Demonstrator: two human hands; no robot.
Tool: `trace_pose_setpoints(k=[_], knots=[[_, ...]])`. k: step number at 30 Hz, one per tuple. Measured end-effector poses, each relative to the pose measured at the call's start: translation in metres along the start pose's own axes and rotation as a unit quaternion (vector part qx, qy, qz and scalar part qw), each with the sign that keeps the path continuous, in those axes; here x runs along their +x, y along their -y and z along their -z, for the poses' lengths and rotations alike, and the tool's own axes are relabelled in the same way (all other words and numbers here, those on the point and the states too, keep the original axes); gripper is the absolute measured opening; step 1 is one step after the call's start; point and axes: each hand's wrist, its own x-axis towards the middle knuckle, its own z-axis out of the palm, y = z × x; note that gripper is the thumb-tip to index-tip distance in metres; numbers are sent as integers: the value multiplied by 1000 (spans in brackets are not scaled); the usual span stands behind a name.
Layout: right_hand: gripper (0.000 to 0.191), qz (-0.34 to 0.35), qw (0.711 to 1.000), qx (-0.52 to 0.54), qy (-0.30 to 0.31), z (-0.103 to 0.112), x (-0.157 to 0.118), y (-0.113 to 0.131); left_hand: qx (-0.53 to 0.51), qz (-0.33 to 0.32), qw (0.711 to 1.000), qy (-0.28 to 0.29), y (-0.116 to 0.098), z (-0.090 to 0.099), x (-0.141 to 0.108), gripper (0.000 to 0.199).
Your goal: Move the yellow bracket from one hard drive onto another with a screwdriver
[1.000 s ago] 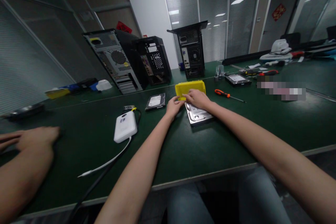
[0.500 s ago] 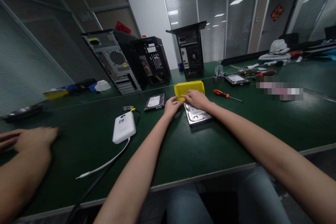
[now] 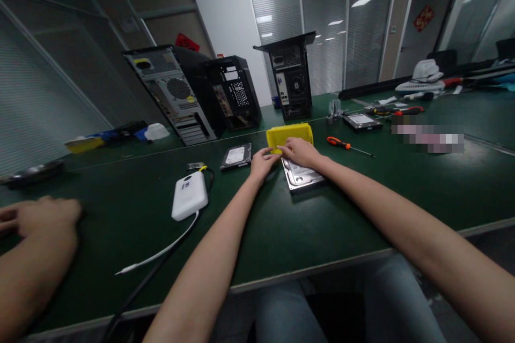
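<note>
A yellow plastic case (image 3: 290, 133) stands on the green table with its lid raised. My left hand (image 3: 263, 163) grips the case's lower left edge between thumb and fingers. Bent over the front of that case, my right hand (image 3: 300, 152) has its fingers curled down close to my left fingertips; whatever they pinch is hidden. Beneath my right hand and wrist lies a silver hard drive (image 3: 300, 178), partly covered. A second hard drive (image 3: 236, 156) rests left of my left hand. To the right of the case is a screwdriver (image 3: 338, 143) with an orange and black handle.
A white power bank (image 3: 190, 195) with a cable lies at left. Computer towers (image 3: 177, 91) line the back. Another hard drive (image 3: 362, 121), pliers (image 3: 408, 111) and a glass (image 3: 335, 109) stand at right. A co-worker's hand (image 3: 48, 217) is at far left.
My two hands keep almost the same place at the yellow case. The co-worker's hand at far left has shifted slightly. The view has barely moved.
</note>
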Motion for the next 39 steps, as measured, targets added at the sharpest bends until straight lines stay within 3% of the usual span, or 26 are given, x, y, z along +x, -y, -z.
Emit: trace_pose_setpoints(k=[31,39], knots=[[50,-20,999,-10,-27,0,-1,1,-11,28,999,10,-11,-4,-6,43],[51,-15,1000,-14,-23,1,-1,1,-16,20,1000,16,-7,-4,-5,48]])
